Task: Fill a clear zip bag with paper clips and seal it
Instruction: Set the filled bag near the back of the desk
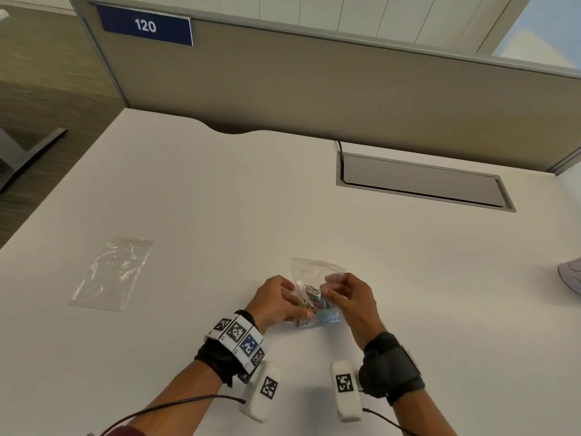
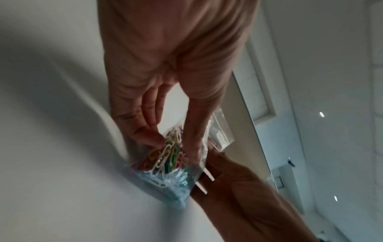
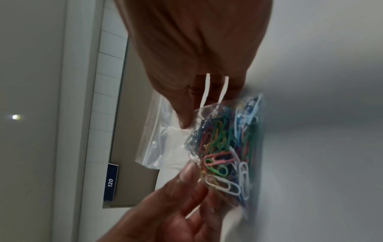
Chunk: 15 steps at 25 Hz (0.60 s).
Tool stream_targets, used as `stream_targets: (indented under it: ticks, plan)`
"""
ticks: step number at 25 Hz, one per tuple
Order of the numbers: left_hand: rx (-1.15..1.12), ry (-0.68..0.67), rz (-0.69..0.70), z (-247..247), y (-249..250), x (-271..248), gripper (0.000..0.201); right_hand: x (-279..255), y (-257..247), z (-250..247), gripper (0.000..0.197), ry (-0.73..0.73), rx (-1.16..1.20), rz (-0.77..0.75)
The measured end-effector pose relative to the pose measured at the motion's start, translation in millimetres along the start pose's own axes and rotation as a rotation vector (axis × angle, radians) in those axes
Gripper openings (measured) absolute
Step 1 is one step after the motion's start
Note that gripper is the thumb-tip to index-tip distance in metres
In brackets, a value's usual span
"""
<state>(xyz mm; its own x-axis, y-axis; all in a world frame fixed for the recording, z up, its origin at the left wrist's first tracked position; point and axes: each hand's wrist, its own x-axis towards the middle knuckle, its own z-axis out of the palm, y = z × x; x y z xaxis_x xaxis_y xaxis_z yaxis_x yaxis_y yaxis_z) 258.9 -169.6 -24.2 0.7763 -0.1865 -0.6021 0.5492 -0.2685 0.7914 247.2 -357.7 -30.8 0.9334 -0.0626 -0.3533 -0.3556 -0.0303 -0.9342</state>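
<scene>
A clear zip bag (image 1: 309, 278) stuffed with coloured paper clips (image 1: 314, 305) stands on the white table (image 1: 220, 199), its mouth pointing up and away from me. My left hand (image 1: 295, 302) pinches the bag's left side. The left wrist view shows those fingertips (image 2: 153, 139) on the plastic beside the clips (image 2: 165, 160). My right hand (image 1: 330, 287) pinches the right side. In the right wrist view its thumb (image 3: 183, 117) presses the bag (image 3: 223, 147), and two white clip legs (image 3: 213, 91) stick out between hand and bag. The zip strip (image 3: 151, 124) looks unsealed.
A second, empty zip bag (image 1: 113, 272) lies flat at the table's left. A grey cable hatch (image 1: 421, 180) is set into the table at the back right. A partition with a "120" sign (image 1: 145, 25) closes the far side. A shoe (image 1: 570, 275) shows at the right edge.
</scene>
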Motion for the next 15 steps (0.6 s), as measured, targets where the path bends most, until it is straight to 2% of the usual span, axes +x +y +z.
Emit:
stream_targets:
  ticks: [2,6,9,11,15]
  plan:
    - [-0.057,-0.117,-0.048,0.1,-0.4,1.6,0.047,-1.8,-0.7,0.9,0.021,-0.04,0.063,0.013]
    - [-0.2,-0.23,-0.026,-5.0,2.0,1.7,0.012,-3.8,-4.7,-6.5,0.041,-0.158,0.105,0.127]
    - [-0.318,-0.232,0.008,-7.8,7.2,-0.9,0.027,-3.4,-9.8,-5.4,0.044,-0.321,0.237,0.216]
    - [-0.358,-0.136,0.046,-9.9,9.4,-1.1,0.03,1.7,-15.1,-0.2,0.038,-0.324,0.248,0.186]
    - [-0.185,0.247,0.221,-25.1,-2.5,-17.5,0.019,31.8,-31.0,10.1,0.032,-0.213,0.216,0.122]
